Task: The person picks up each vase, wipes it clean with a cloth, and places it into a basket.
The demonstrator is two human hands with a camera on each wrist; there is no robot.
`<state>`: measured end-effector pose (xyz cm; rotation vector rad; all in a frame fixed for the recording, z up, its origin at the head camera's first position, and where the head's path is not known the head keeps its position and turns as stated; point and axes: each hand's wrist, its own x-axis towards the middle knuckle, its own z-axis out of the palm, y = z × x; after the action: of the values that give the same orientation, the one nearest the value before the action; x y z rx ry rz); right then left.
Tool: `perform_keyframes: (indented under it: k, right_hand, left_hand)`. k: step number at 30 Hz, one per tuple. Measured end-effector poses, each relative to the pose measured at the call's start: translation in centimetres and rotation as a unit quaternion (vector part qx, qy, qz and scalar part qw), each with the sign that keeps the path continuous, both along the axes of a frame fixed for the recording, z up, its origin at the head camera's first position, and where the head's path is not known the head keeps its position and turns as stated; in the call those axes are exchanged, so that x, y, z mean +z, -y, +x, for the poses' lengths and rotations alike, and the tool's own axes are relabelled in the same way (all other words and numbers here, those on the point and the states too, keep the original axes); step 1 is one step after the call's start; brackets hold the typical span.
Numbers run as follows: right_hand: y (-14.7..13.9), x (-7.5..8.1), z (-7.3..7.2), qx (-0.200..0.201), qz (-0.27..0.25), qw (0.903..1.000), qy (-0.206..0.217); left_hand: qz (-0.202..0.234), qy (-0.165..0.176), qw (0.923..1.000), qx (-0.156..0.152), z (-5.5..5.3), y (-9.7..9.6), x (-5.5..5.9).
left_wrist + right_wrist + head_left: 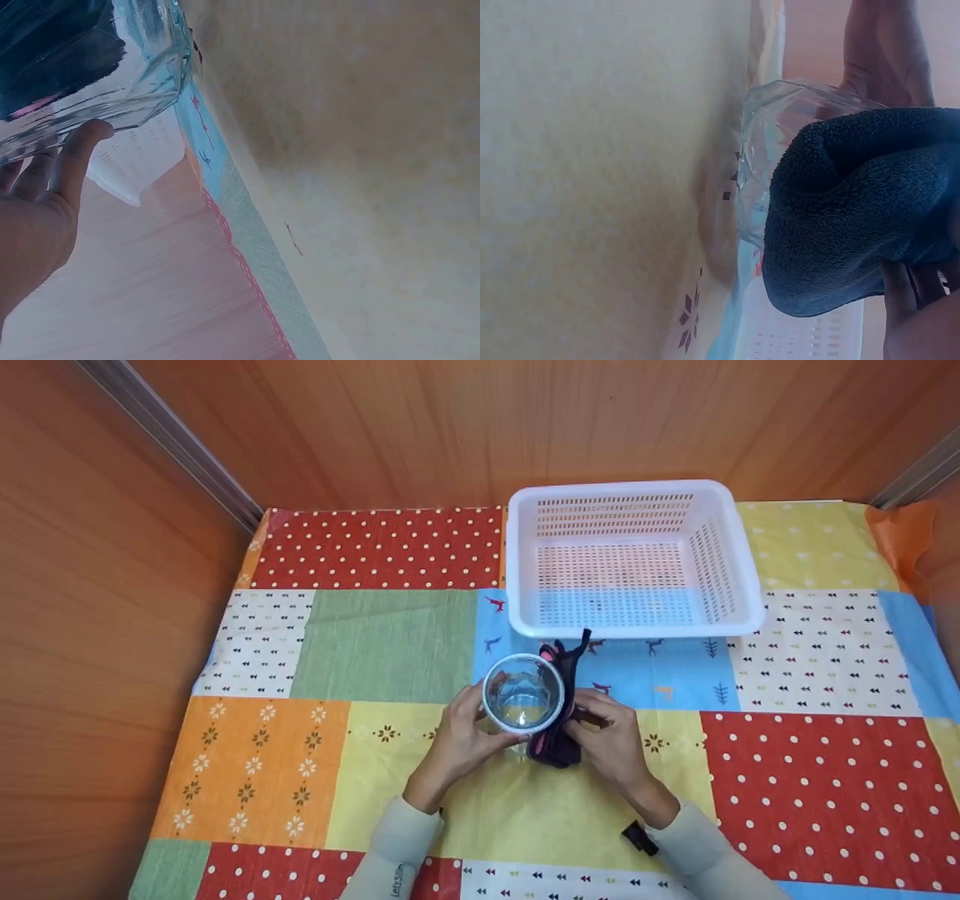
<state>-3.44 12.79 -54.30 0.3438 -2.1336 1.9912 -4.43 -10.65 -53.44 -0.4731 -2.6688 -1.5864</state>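
Glass (517, 721) in the left hand (463, 733), cloth (556, 748) in the right hand (611, 742)

I've got left fingers and thumb curled round the glass's left side, right hand pinching the dark cloth close at its right. The glass sits between both hands, nearer than the white basket (637, 631). My head view gives me its round open mouth; the right wrist shows what that view doesn't, the cloth's fuzzy pile.

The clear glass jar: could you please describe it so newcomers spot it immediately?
On the multicoloured patchwork tablecloth sits a white perforated plastic basket. Just below it in the head view, the left grip holds the clear glass jar: round-rimmed and transparent, unlike the dark terry cloth beside it.
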Motion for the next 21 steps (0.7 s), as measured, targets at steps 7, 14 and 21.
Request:
perform_keyframes:
  k: [7,14,21]
  right_hand:
    - [-0.09,0.02,0.05,0.001,0.002,0.9999,0.013]
    - [-0.22,0.13,0.17,0.004,-0.001,0.9999,0.012]
    - [0.02,0.84,0.21,0.003,-0.007,0.9998,-0.018]
  left_hand:
    - [0.000,0.004,1.0000,-0.002,0.03,0.00,0.06]
    - [0.004,0.000,1.0000,-0.006,0.03,-0.07,-0.09]
    - [-0.003,-0.009,1.0000,0.002,0.02,-0.01,-0.19]
